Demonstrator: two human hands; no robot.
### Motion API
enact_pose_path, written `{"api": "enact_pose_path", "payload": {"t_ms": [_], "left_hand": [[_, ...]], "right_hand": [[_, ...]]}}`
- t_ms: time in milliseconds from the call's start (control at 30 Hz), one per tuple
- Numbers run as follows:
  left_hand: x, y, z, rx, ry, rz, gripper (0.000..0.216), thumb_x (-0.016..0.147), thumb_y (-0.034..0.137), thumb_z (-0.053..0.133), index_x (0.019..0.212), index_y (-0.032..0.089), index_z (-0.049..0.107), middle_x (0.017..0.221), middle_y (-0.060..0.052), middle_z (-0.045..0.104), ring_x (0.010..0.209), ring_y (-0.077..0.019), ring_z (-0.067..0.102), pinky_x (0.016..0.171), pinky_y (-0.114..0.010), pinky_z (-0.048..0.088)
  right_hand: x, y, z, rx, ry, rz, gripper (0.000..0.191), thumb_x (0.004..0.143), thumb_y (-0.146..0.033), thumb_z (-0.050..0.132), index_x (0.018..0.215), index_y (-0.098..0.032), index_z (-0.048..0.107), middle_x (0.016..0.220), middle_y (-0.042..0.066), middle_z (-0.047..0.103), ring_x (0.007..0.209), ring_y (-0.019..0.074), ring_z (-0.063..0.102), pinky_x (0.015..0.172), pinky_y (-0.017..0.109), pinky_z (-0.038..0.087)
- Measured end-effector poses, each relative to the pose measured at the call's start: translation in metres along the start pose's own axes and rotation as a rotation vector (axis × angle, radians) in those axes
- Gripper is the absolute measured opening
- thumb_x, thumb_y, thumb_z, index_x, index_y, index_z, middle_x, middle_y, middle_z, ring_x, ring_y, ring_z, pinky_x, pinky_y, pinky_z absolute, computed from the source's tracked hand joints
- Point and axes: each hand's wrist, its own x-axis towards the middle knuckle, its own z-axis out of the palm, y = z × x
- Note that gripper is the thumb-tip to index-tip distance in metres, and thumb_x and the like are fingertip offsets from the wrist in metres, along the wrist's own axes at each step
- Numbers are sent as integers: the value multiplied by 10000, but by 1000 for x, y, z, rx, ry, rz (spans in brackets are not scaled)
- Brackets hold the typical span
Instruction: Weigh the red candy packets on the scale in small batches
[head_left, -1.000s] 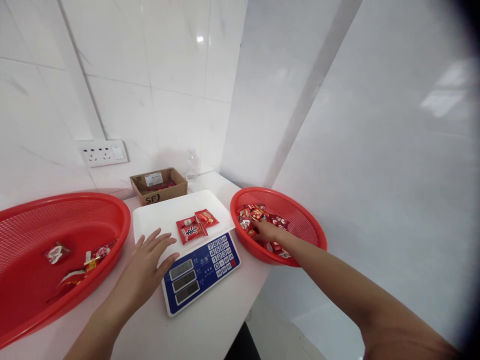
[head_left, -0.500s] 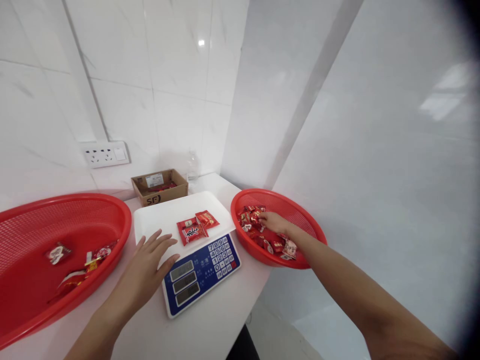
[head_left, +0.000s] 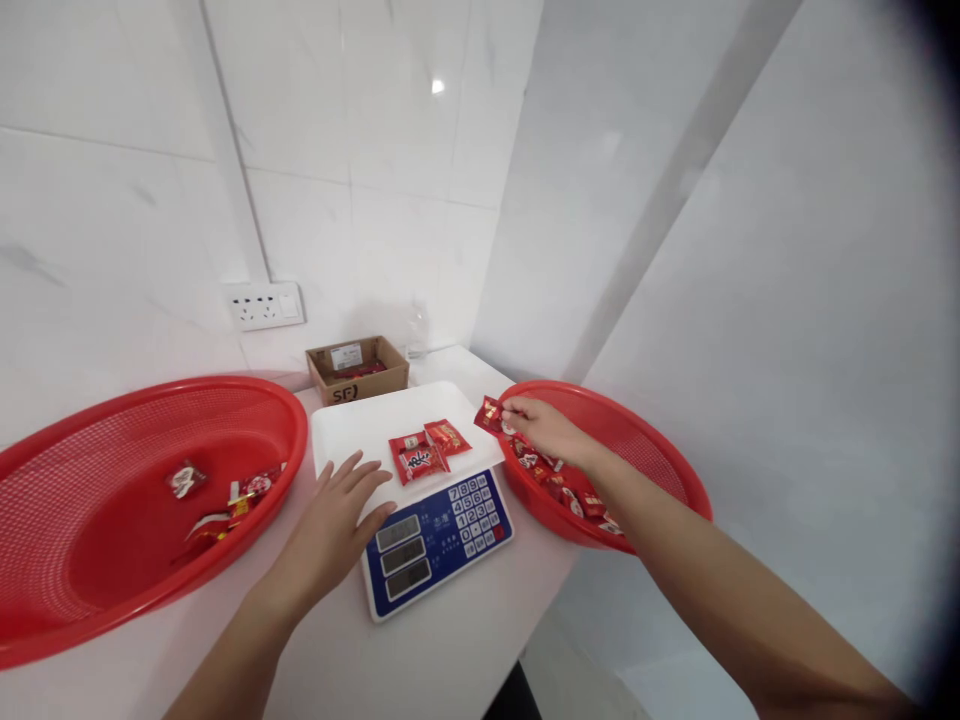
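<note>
My right hand (head_left: 541, 427) pinches a small red snack packet (head_left: 490, 414) above the left rim of the right red basket (head_left: 660, 450), close to the scale's right edge. That basket holds several red packets (head_left: 559, 482). My left hand (head_left: 337, 528) lies flat with spread fingers on the front left corner of the white scale tray (head_left: 360, 425). Three red packets (head_left: 426, 451) rest on the tray. The scale's blue keypad panel (head_left: 442, 530) faces me.
A large red basket (head_left: 90, 520) on the left holds a few packets (head_left: 225, 495). An open cardboard box (head_left: 357, 368) and a clear bottle (head_left: 417, 330) stand by the tiled wall, under a wall socket (head_left: 264, 305). The counter edge drops off beside the right basket.
My right hand has come up out of the right basket with a packet and moved left toward the scale tray. The view shifted left. My left hand stays on the scale.
</note>
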Motion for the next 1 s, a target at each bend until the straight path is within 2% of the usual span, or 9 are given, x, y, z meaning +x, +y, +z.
{"api": "enact_pose_path", "payload": {"t_ms": [100, 200, 367, 533, 700, 867, 1000], "left_hand": [[0, 0, -2, 0, -10, -7, 334, 901, 403, 405, 1164, 250, 544, 1309, -57, 538, 1318, -276, 332, 1067, -558, 239], [0, 1, -3, -4, -16, -13, 320, 899, 386, 416, 1159, 253, 547, 1306, -58, 541, 1316, -280, 336, 1062, -563, 242], [-1, 0, -4, -5, -8, -2, 314, 896, 389, 426, 1159, 265, 546, 1308, -57, 539, 1314, -291, 337, 1053, -572, 251], [-2, -2, -4, 12, -14, -9, 334, 902, 394, 411, 1189, 264, 524, 1333, -63, 515, 1327, -298, 311, 1053, -577, 248], [-3, -1, -7, 13, -33, -1, 334, 907, 382, 406, 1190, 250, 522, 1337, -69, 511, 1327, -291, 311, 1058, -570, 243], [-2, -1, -9, 12, -8, 0, 350, 901, 408, 413, 1183, 237, 528, 1323, -79, 522, 1321, -304, 318, 1053, -579, 240], [-1, -3, -17, 8, 87, -25, 330, 894, 404, 435, 1143, 222, 551, 1263, -82, 568, 1297, -297, 362, 1043, -544, 282]], "right_hand": [[7, -27, 18, -85, 4, -85, 213, 902, -212, 379, 855, -179, 584, 848, 33, 613, 787, 153, 569, 701, 247, 418], [10, -48, 37, -194, -7, -146, 228, 915, -203, 387, 998, -179, 598, 1023, 88, 592, 876, 184, 576, 734, 274, 413], [11, -58, 61, -305, -78, -221, 234, 881, -197, 477, 1066, -225, 617, 1126, 79, 566, 951, 205, 586, 723, 273, 431], [10, -49, 54, -291, -42, -227, 326, 883, -134, 456, 1176, -207, 580, 1156, 80, 568, 1002, 188, 578, 812, 270, 432], [1, -45, 43, -84, 43, -122, 305, 857, -120, 515, 1143, -168, 610, 1108, 85, 617, 961, 162, 602, 847, 253, 440], [-18, -41, 48, -231, 55, -45, 297, 883, -249, 502, 1146, -179, 620, 1091, 107, 642, 942, 237, 618, 796, 336, 464], [-39, -35, 47, -190, 150, -64, 242, 873, -229, 502, 1050, -195, 663, 1041, 83, 653, 922, 222, 619, 787, 332, 471]]}}
